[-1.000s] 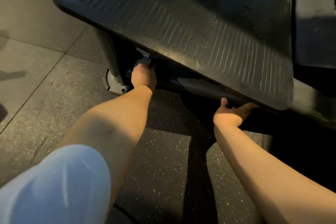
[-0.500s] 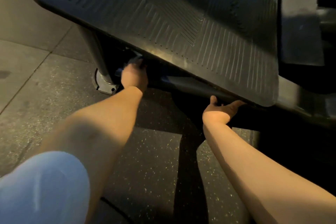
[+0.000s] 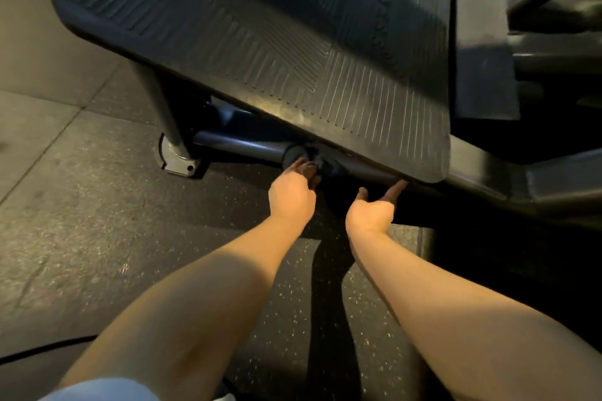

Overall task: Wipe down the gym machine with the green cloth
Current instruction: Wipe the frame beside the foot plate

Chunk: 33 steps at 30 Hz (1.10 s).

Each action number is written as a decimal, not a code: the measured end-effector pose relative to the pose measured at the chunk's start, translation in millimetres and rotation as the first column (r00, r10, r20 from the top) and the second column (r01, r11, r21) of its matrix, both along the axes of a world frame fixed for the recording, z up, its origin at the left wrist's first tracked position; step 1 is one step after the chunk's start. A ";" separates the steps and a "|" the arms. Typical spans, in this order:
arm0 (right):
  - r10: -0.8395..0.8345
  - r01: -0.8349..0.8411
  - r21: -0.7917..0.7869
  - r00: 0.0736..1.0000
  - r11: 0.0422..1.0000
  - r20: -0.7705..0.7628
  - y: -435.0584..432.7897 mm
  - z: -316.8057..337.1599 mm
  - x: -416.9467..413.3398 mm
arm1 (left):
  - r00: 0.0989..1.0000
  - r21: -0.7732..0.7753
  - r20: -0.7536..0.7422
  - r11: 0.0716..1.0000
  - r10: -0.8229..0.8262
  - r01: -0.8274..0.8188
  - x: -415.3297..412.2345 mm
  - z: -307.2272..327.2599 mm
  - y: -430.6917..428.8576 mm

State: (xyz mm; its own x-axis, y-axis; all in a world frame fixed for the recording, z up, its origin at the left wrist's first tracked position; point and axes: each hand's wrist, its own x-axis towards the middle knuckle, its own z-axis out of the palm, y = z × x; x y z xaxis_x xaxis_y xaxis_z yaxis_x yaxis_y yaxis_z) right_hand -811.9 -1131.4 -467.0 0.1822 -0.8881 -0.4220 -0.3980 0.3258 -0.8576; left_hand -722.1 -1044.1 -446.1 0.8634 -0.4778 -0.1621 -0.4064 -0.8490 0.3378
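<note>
From the head camera, looking down: a large ribbed black footplate [image 3: 277,52] of the gym machine [image 3: 482,81] slants across the far half of the scene, its near edge running from far left down toward the right; beneath that edge a dark round bar [image 3: 234,145] of the frame runs left to right, meeting an upright post [image 3: 159,107] at the left, which stands on a bolted metal foot [image 3: 176,163] on the floor [image 3: 75,212].

The left hand [image 3: 291,197] reaches forward under the footplate's near edge; its fingers [image 3: 303,169] are curled together around a dark bunched cloth [image 3: 312,158] pressed against the round bar, about midway along it; in this dim shadow the cloth's colour cannot be made out. The right hand [image 3: 371,213] is just to the right, palm turned up and loosely open; its fingers [image 3: 395,190] are extended and slightly apart, the tips reaching up to the underside of the footplate's near right corner, though whether they touch it cannot be told; it holds nothing.

Both bare forearms stretch from the near edge toward the machine; a pale sleeve [image 3: 107,391] shows at the near left; the floor is dark speckled rubber matting under the arms and paler slabs farther left; a thin black cable [image 3: 49,347] curves across the near left floor.
</note>
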 end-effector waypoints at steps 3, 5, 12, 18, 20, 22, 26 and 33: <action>0.011 -0.010 0.106 1.000 0.994 -0.009 7.1 6.0 -16.4 | 0.970 -0.142 -0.241 0.989 0.011 -0.046 -24.8 2.2 6.4; 0.012 -0.018 0.159 0.999 0.987 0.043 11.7 16.1 -27.9 | 0.945 -0.217 -0.326 0.976 -0.042 -0.032 -29.6 10.9 5.6; 0.092 -0.173 0.289 0.957 0.941 0.275 8.1 49.8 -52.6 | 0.870 -0.190 -0.418 0.962 -0.260 0.197 -33.2 62.7 -10.7; 0.394 -0.451 0.215 0.882 0.866 0.260 -25.4 89.6 -80.4 | 0.815 -0.088 -0.469 0.936 -0.340 0.340 -35.1 110.9 -31.4; 0.502 -0.532 0.147 0.842 0.834 0.198 -38.4 104.9 -90.7 | 0.797 -0.124 -0.512 0.946 -0.320 0.301 -32.9 124.5 -33.9; 0.568 -0.583 0.097 0.811 0.807 0.140 -50.8 117.2 -97.2 | 0.770 -0.190 -0.558 0.951 -0.310 0.245 -31.8 134.8 -35.5; 0.618 -0.623 0.050 0.781 0.780 0.086 -74.3 138.8 -100.3 | 0.645 -0.264 -0.666 0.927 -0.375 0.266 -33.8 154.7 -44.7; 0.578 -0.576 -0.045 0.815 0.816 0.036 -117.1 166.7 -109.1 | 0.769 -0.251 -0.456 0.893 -0.449 0.373 -45.5 172.3 -88.4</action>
